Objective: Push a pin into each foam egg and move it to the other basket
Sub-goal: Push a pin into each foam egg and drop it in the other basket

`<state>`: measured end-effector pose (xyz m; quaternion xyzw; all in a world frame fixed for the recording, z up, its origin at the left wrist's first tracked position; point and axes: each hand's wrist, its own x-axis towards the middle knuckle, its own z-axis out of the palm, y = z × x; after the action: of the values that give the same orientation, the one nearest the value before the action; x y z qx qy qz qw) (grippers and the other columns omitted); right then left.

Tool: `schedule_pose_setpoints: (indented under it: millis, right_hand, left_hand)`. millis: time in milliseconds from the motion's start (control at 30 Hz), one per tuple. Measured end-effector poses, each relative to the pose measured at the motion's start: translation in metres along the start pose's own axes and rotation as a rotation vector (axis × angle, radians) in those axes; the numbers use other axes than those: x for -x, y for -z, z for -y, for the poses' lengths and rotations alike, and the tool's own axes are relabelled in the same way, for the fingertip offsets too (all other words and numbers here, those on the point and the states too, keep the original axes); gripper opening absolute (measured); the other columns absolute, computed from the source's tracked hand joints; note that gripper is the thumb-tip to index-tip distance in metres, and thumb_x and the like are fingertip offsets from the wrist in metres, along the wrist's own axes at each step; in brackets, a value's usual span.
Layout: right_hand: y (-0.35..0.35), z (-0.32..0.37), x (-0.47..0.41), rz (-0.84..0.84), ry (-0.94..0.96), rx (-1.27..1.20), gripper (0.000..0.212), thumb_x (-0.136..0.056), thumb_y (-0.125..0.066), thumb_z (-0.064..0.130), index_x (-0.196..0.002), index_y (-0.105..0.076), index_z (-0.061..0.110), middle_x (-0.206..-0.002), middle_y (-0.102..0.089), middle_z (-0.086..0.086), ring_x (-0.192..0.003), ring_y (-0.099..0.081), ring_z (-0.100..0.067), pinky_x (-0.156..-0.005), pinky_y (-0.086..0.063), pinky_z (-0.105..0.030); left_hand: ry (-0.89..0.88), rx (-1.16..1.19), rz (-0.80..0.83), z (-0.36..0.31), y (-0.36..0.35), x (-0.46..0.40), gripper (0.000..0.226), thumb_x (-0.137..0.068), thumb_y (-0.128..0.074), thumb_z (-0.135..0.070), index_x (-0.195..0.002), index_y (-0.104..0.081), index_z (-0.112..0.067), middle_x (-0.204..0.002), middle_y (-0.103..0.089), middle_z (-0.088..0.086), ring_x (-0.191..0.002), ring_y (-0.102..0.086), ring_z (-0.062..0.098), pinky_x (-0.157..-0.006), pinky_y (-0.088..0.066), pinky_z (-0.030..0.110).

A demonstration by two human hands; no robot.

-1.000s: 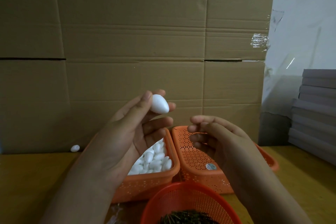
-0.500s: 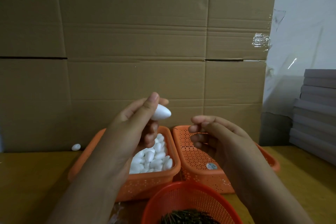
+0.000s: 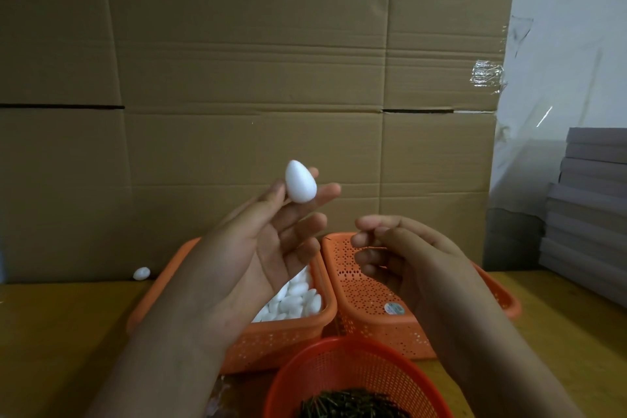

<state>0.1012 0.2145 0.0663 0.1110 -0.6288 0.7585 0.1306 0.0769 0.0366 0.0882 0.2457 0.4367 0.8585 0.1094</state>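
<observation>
My left hand [image 3: 258,258] is raised above the baskets and holds a white foam egg [image 3: 300,186] upright between thumb and fingertips, narrow end up. My right hand [image 3: 407,254] hovers a little lower and to the right, apart from the egg, with thumb and forefinger pinched together on what looks like a thin pin, barely visible. The left orange basket [image 3: 281,326] holds several foam eggs [image 3: 298,299]. Beside it, the right orange basket [image 3: 366,285] shows only its perforated inside; my right hand hides much of it.
A round orange basket [image 3: 339,370] of dark pins [image 3: 353,405] stands nearest me. One stray egg [image 3: 141,273] lies on the wooden table by the cardboard wall [image 3: 237,78]. Stacked grey boards [image 3: 593,207] stand at the right.
My left hand turned the egg from lying sideways to standing upright and lifted it slightly, palm now facing me. My right hand has stayed almost still.
</observation>
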Motion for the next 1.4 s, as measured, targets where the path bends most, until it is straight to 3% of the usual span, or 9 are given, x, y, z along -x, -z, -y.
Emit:
schedule_pose_setpoints:
  millis: [167,333,433,533,700,967,1067,1233,1400]
  right_hand:
    - [-0.001,0.001,0.000,-0.004,-0.009,-0.009,0.028,-0.095,-0.048,0.007,-0.086,-0.075,0.011,-0.081,-0.072,-0.007,-0.071,-0.066,-0.015,-0.069,-0.054,-0.026]
    - [-0.002,0.003,0.001,-0.011,-0.014,-0.014,0.025,-0.095,-0.048,0.007,-0.090,-0.073,0.009,-0.077,-0.072,-0.006,-0.070,-0.065,-0.015,-0.067,-0.055,-0.023]
    - [-0.002,0.004,0.001,-0.011,-0.018,-0.010,0.025,-0.095,-0.048,0.007,-0.090,-0.072,0.008,-0.077,-0.071,-0.006,-0.069,-0.065,-0.015,-0.066,-0.055,-0.022]
    - [-0.002,0.004,0.001,-0.007,-0.021,-0.004,0.026,-0.095,-0.048,0.007,-0.089,-0.073,0.009,-0.077,-0.071,-0.006,-0.069,-0.065,-0.014,-0.066,-0.055,-0.022]
    - [-0.002,0.004,0.001,-0.004,-0.024,-0.003,0.025,-0.095,-0.048,0.007,-0.090,-0.072,0.008,-0.076,-0.071,-0.005,-0.068,-0.065,-0.014,-0.066,-0.054,-0.022]
    - [-0.002,0.004,0.001,0.009,-0.003,0.031,0.025,-0.095,-0.048,0.007,-0.090,-0.072,0.008,-0.076,-0.072,-0.005,-0.068,-0.065,-0.013,-0.068,-0.055,-0.021]
    - [0.002,0.005,0.002,0.058,0.042,0.242,0.025,-0.094,-0.049,0.007,-0.087,-0.072,0.011,-0.076,-0.072,-0.004,-0.067,-0.064,-0.011,-0.067,-0.054,-0.020]
    - [0.008,-0.008,0.001,0.436,-0.043,1.152,0.017,-0.089,-0.058,0.024,-0.080,-0.069,0.033,-0.086,-0.070,0.010,-0.080,-0.065,-0.004,-0.078,-0.056,-0.027]
    - [-0.005,-0.039,0.004,0.573,-0.219,1.442,0.026,-0.080,-0.063,0.040,-0.099,-0.069,0.025,-0.102,-0.070,0.003,-0.094,-0.065,-0.017,-0.087,-0.054,-0.034]
  left_hand:
    - [0.028,0.084,-0.044,0.001,-0.002,-0.002,0.038,-0.093,-0.049,-0.034,-0.087,-0.080,-0.014,-0.086,-0.075,0.003,-0.055,-0.063,0.008,-0.048,-0.051,0.020]
    - [-0.002,-0.035,-0.090,0.002,-0.002,-0.001,0.028,-0.071,-0.067,-0.041,-0.079,-0.078,-0.017,-0.079,-0.073,0.003,-0.057,-0.064,0.009,-0.048,-0.051,0.020]
    - [-0.082,-0.200,-0.101,0.004,-0.002,0.002,0.020,-0.064,-0.073,-0.039,-0.076,-0.077,-0.023,-0.083,-0.074,0.001,-0.063,-0.066,0.008,-0.053,-0.052,0.019]
    - [-0.245,-0.474,-0.182,0.007,-0.004,0.003,0.032,-0.061,-0.078,-0.037,-0.089,-0.067,-0.025,-0.081,-0.072,-0.002,-0.065,-0.065,0.005,-0.057,-0.052,0.018]
    - [-0.551,-0.991,-0.274,0.011,-0.005,0.003,0.029,-0.074,-0.079,-0.024,-0.089,-0.063,-0.043,-0.092,-0.065,-0.013,-0.082,-0.064,0.006,-0.073,-0.051,0.022]
    - [-0.659,-1.215,-0.289,0.017,-0.004,0.001,0.041,-0.079,-0.072,-0.011,-0.094,-0.066,-0.049,-0.103,-0.051,-0.021,-0.089,-0.060,0.005,-0.077,-0.048,0.011]
    - [-0.678,-1.274,-0.282,0.017,-0.002,0.001,0.042,-0.082,-0.070,-0.009,-0.100,-0.067,-0.047,-0.107,-0.055,-0.024,-0.092,-0.062,0.004,-0.078,-0.050,0.015]
    - [-0.619,-1.377,-0.300,0.017,0.004,0.001,0.042,-0.084,-0.067,-0.023,-0.116,-0.060,-0.049,-0.097,-0.061,-0.029,-0.091,-0.059,-0.007,-0.076,-0.047,0.013]
    - [-0.461,-1.440,-0.288,0.018,0.008,0.001,0.038,-0.081,-0.066,-0.037,-0.108,-0.045,-0.054,-0.102,-0.056,-0.036,-0.087,-0.057,-0.009,-0.069,-0.046,0.017]
